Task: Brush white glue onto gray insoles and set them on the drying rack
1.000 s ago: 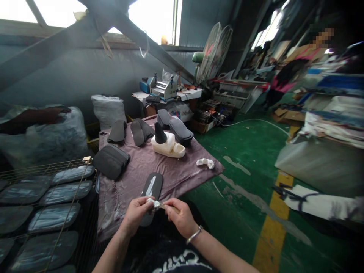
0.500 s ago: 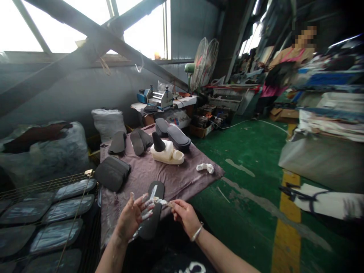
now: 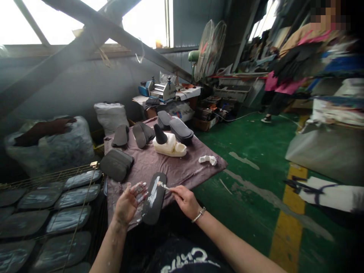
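A dark, insole-shaped pad (image 3: 153, 206) lies at the near edge of the cloth-covered table, with a streak of white paste down its upper face. My right hand (image 3: 184, 201) pinches the thin handle of a small brush (image 3: 162, 185), whose paste-coated head is over the pad's right side; whether it touches, I cannot tell. To the left of the pad, my left hand (image 3: 129, 203) is palm up with its fingers apart and smeared white. A white, paste-stained bottle-like container (image 3: 170, 146) with a black cone on it stands farther back.
Stacks of dark pads (image 3: 117, 165) sit around the purplish cloth (image 3: 182, 170), and a white paste-covered lump (image 3: 207, 160) lies near its right corner. At left, a wire rack (image 3: 92, 167) holds several coated pads. A co-worker (image 3: 295, 64) walks on the green floor at right.
My right hand and the brush have moved away from my left hand, onto the right side of the pad. The view has tilted down slightly. The co-worker has come closer.
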Demonstrator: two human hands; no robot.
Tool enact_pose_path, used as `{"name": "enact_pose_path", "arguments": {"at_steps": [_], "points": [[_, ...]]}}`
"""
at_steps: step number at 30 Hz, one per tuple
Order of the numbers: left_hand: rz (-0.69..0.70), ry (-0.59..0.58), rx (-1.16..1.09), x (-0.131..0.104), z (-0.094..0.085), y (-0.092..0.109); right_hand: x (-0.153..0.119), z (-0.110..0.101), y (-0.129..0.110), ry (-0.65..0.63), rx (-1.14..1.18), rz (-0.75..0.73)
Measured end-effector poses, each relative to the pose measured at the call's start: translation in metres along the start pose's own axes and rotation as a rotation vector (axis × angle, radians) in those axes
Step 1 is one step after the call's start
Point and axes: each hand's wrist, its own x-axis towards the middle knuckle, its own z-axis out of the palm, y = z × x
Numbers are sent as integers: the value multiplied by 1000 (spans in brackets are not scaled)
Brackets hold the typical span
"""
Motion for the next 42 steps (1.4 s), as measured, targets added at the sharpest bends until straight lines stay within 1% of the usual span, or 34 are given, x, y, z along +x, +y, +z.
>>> {"name": "enact_pose_path", "arguments": {"at_steps": [1, 3, 5, 10, 12, 14, 16, 19, 22, 27, 29, 31, 34, 38, 40, 42], "points": [[33, 39, 80, -1, 0, 1, 1, 1, 3, -14, -26, -20], [117, 102, 359, -1, 1, -1, 3, 2, 10, -31, -76, -39], [194, 125, 642, 1, 1, -6, 4, 3, 14, -48, -113, -56], [402, 35, 1350, 8, 1, -34, 3, 1, 19, -96, -191, -86], [451, 12, 1615, 7, 1, -46, 3, 1, 21, -105, -220, -86], [486, 13, 1792, 4, 2, -58, 3, 2, 23, -101, -232, -78], [519, -6, 1914, -1, 4, -67, 4, 3, 25, -93, -235, -66], [520, -17, 2024, -4, 7, -76, 4, 5, 26, -99, -247, -59], [485, 2, 2073, 2, 12, -79, 4, 7, 25, -114, -256, -64], [487, 51, 2124, 18, 23, -81, 8, 8, 25, -28, -206, -33], [491, 71, 2144, 21, 25, -84, 10, 7, 28, -26, -195, -26], [482, 75, 2169, 18, 23, -87, 11, 6, 33, -44, -193, -28], [460, 55, 2213, 5, 11, -89, 11, 6, 41, -55, -200, -22], [430, -55, 2251, -18, -6, -86, 10, 8, 47, -35, -191, 11], [433, -64, 2253, -21, -7, -84, 11, 8, 47, -6, -172, 44], [446, -2, 2244, -15, 0, -84, 14, 7, 46, 22, -143, 83]]}}
